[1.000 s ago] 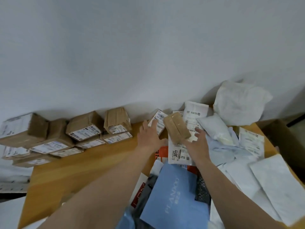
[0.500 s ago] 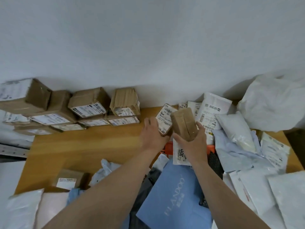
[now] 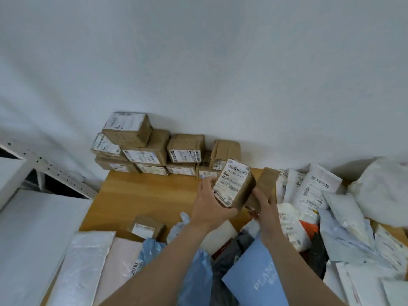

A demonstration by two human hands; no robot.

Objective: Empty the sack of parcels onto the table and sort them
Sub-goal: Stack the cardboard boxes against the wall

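Wooden table (image 3: pixel 141 195) runs up to a white wall (image 3: pixel 198 62). It takes the whole load because the sorting needs a flat bed to split it on.

- White sack (image 3: pixel 384 191), 2 o'clock from the hands: slumped and crumpled against the wall. Judged emptied and shoved aside so it does not mix back in.
- Soft mailers (image 3: pixel 313 191), 3 to 5 o'clock: a loose overlapping heap of white, grey and pale-blue pouches, not squared up. Looks like the unsorted remainder, or the soft class; cannot tell which.
- Carton stack (image 3: pixel 154 151), 11 o'clock: brown boxes in two to three tiers, butted against the wall with most labels facing out. The wall backs the stack, and the labels can be read.
- Blue bag (image 3: pixel 260 279), 6 o'clock, lies over dark wrappers beneath the forearms.
- Lone carton (image 3: pixel 146 226), 8 o'clock, flat on the wood, well apart from the stack and not yet filed.
- Labelled carton (image 3: pixel 234 184), 12 o'clock: lifted clear of the table and tilted label-up, likely to be read.
- Plain carton (image 3: pixel 268 182), 1 o'clock: raised just beside the labelled carton, the two near or touching.
- Left hand (image 3: pixel 207 206): fingers curl round the labelled carton's left edge, thumb under its near corner.
- Right hand (image 3: pixel 265 208): fingers close together, wrapped on the plain carton's lower end; tips hidden behind it.

Judgement: both cartons are bound for the stack, one per hand to save a trip.
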